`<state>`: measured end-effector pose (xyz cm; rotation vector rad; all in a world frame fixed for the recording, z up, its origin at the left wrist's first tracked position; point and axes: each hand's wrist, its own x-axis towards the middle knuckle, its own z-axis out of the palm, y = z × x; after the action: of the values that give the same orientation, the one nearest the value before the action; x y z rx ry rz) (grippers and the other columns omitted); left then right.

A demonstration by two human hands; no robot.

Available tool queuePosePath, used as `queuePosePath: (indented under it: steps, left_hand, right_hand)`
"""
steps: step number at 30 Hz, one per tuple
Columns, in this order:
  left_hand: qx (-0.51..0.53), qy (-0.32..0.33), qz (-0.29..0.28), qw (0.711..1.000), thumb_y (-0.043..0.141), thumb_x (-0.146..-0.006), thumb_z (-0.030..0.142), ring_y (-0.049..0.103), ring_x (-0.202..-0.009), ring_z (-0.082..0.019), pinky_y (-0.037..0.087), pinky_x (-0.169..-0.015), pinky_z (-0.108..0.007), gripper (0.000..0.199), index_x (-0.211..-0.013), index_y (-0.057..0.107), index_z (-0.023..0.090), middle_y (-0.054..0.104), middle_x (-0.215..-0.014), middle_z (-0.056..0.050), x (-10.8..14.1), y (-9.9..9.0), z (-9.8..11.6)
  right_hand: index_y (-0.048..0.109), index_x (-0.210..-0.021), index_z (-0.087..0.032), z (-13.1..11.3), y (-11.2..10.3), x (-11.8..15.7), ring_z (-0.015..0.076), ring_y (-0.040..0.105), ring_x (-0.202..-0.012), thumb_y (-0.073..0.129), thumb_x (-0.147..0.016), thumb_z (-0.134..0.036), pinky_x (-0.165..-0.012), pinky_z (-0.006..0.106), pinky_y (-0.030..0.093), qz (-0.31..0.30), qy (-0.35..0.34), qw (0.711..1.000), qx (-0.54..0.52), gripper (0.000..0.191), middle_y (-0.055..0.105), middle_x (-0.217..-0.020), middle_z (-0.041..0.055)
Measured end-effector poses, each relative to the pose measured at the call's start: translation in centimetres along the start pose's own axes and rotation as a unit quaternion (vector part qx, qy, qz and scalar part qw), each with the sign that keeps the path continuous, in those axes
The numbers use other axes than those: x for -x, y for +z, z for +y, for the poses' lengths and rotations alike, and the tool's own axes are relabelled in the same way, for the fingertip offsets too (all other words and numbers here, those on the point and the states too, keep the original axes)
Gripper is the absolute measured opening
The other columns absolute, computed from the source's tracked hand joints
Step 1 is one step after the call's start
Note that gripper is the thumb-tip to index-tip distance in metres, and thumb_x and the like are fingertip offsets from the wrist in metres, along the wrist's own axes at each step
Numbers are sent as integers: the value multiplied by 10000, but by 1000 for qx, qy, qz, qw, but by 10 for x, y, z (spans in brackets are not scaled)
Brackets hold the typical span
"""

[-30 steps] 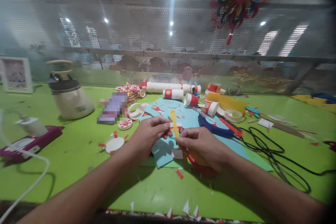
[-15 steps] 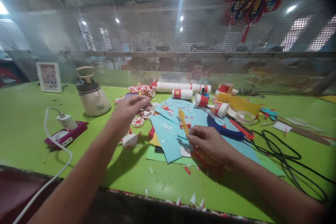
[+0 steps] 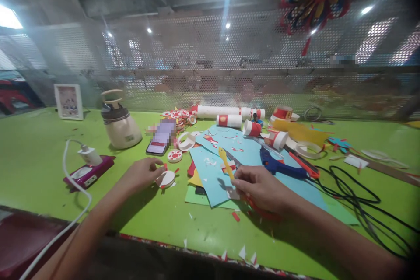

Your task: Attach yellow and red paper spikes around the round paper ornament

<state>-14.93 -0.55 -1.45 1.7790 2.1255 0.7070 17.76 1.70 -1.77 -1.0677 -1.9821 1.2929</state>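
My left hand [image 3: 142, 176] is low over the green table, its bent fingertips at the edge of a white paper disc [image 3: 166, 179] with small red tabs; the fingers look curled around its left side. My right hand [image 3: 259, 186] pinches a thin yellow paper strip [image 3: 225, 162] with a rounded top, held upright over light blue sheets [image 3: 210, 183]. Scissors with orange handles appear partly hidden under the right hand. A red-and-white patterned disc [image 3: 174, 155] lies just behind the white one.
A phone [image 3: 161, 136] and a white ring [image 3: 186, 141] lie behind. To the right are a blue glue gun [image 3: 284, 169], an orange cutter [image 3: 303, 162] and black cables [image 3: 348, 192]. A jug [image 3: 121, 127] and purple power strip [image 3: 90, 173] stand left.
My left hand has moved down and left from above the phone to the white disc, uncovering the phone. My right hand still holds the yellow strip, now tilted slightly more left.
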Motion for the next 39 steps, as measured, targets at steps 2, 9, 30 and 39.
queuePosePath:
  steps: [2,9,30,39]
  left_hand:
    - [-5,7,-2,1000,587,-686,414,557,-579,-240,308,-534,-286,324,-867,720,180,656,-625,-58,0,3,1]
    - [-21,4,-3,1000,523,-670,261,513,-536,-202,267,-522,-281,162,-558,624,200,614,-545,-44,2,7,5]
    - [454,-4,3,891,670,-589,194,528,-486,-93,454,-463,-218,191,-651,491,171,552,-581,38,-27,73,125]
    - [532,-52,-145,832,685,-652,267,577,-501,-132,450,-461,-233,188,-703,557,140,527,-564,28,-9,82,132]
  right_hand:
    - [570,-687,-180,0,0,0,135,493,-528,552,-835,-362,-514,267,370,8,6,1000,-5,236,567,-572,12]
    - [552,-689,-178,2,0,0,111,470,-512,550,-844,-369,-507,253,362,-4,7,1000,-16,247,560,-566,5]
    - [590,-696,-130,-10,-18,-4,71,474,-522,706,-722,-368,-555,225,367,51,18,973,-224,266,597,-594,-14]
    - [592,-635,-125,-8,-5,-6,66,434,-479,747,-644,-410,-495,215,303,30,90,974,-206,324,545,-525,-28]
